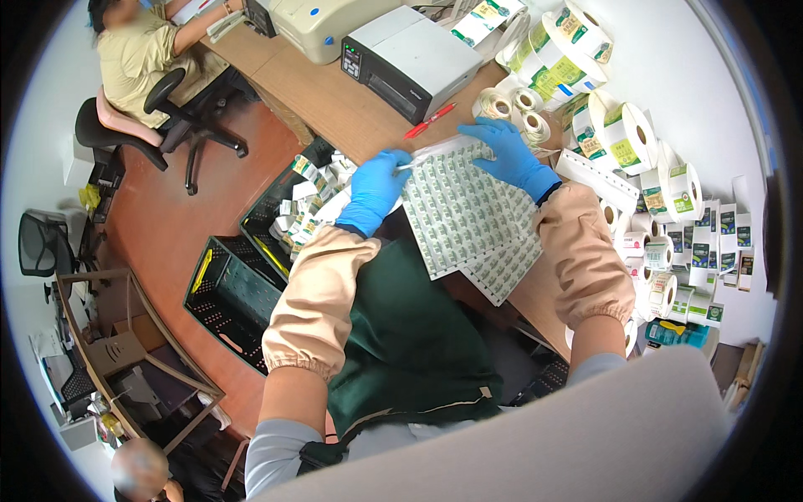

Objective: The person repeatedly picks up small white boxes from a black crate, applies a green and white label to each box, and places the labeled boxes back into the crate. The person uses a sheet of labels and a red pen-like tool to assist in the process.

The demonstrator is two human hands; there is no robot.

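My left hand (379,188), in a blue glove, pinches the upper left corner of a printed label sheet (461,204). The sheet is covered in rows of small green-and-white labels and has holes along its near edge. Over its upper right part lies my right hand (509,154), also gloved in blue, thumb and fingers spread; its fingertips touch or hover just above the paper. A second label sheet (502,276) of the same kind sticks out beneath, at an angle. Both sheets reach past the table's near edge.
A red pen (430,120) lies before a label printer (411,59) on the wooden table (282,69). Label rolls (630,138) crowd the right side. At left stand a crate of label scraps (307,213) and a dark plastic crate (235,307). A person (150,69) sits beyond.
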